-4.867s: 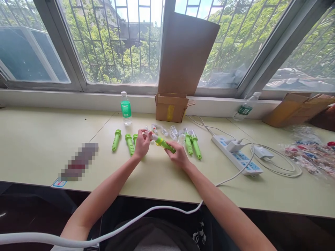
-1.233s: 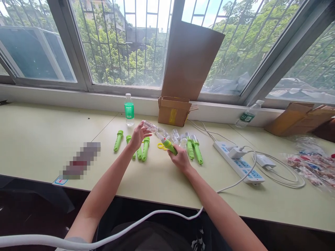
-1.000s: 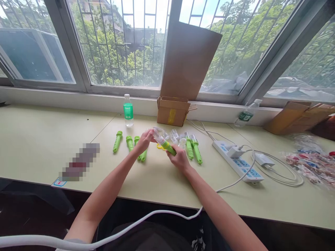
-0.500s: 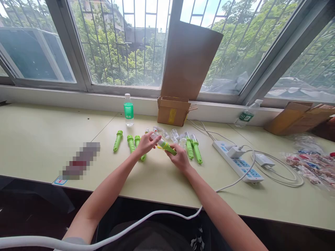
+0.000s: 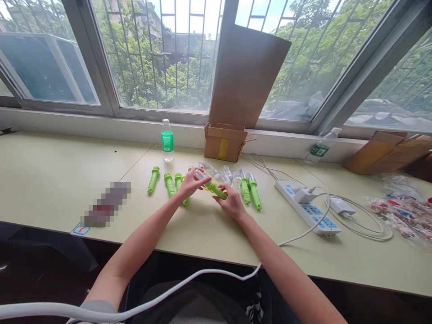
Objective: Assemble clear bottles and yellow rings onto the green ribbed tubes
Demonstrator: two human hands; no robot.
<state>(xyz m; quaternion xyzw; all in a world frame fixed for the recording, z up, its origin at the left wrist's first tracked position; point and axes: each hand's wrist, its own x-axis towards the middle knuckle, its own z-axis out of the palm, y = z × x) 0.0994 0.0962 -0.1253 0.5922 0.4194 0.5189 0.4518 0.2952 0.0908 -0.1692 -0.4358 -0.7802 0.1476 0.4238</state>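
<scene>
My right hand grips the green handle of a small toy low over the pale green table. My left hand has its fingers closed on the clear cap at that handle's far end. Left of my hands lie three loose green handles. To the right lie two capped green pieces. Several clear caps are scattered behind. A yellow bit peeks out under the held piece.
A green-labelled water bottle and an open cardboard box stand near the window sill. A white power strip with cables lies to the right, with plastic bags beyond it. A second bottle leans at the sill.
My left hand, raised with a clear cap 1.2 s ago, came down and brought the cap onto the end of the green handle. My right hand lowered slightly, holding the handle throughout.
</scene>
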